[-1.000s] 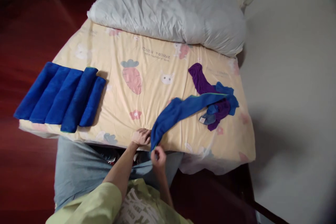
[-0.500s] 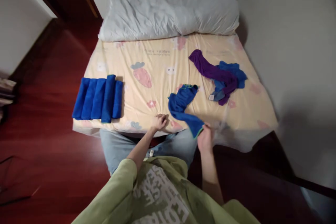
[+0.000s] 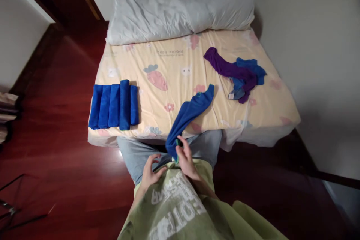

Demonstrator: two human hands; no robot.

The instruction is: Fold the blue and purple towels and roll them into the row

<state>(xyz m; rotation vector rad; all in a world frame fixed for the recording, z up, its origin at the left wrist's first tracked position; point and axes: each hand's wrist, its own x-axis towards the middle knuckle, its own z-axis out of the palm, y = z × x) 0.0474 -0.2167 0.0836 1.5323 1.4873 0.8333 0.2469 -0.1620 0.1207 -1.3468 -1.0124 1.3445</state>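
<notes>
A blue towel (image 3: 189,114) with green edging stretches from the bed toward my body, its far end lying on the sheet. My right hand (image 3: 185,157) grips its near end close to my shirt. Just left of that end, my left hand (image 3: 152,172) is empty, its fingers apart and curved. Several rolled blue towels (image 3: 114,107) lie side by side at the left of the bed; one sticks out beyond the others. At the right, a crumpled purple towel (image 3: 225,66) lies over a loose blue towel (image 3: 254,70), with a white tag showing.
The bed (image 3: 174,63) has a yellow sheet printed with carrots and flowers. A grey-white quilt (image 3: 180,3) is heaped at the back. A wall (image 3: 315,63) stands to the right, and a thin black stand (image 3: 11,206) is on the floor at left.
My right hand has drawn the blue towel's end left and toward my body, so the towel is straighter. My left hand has come off the bed edge toward my lap and opened.
</notes>
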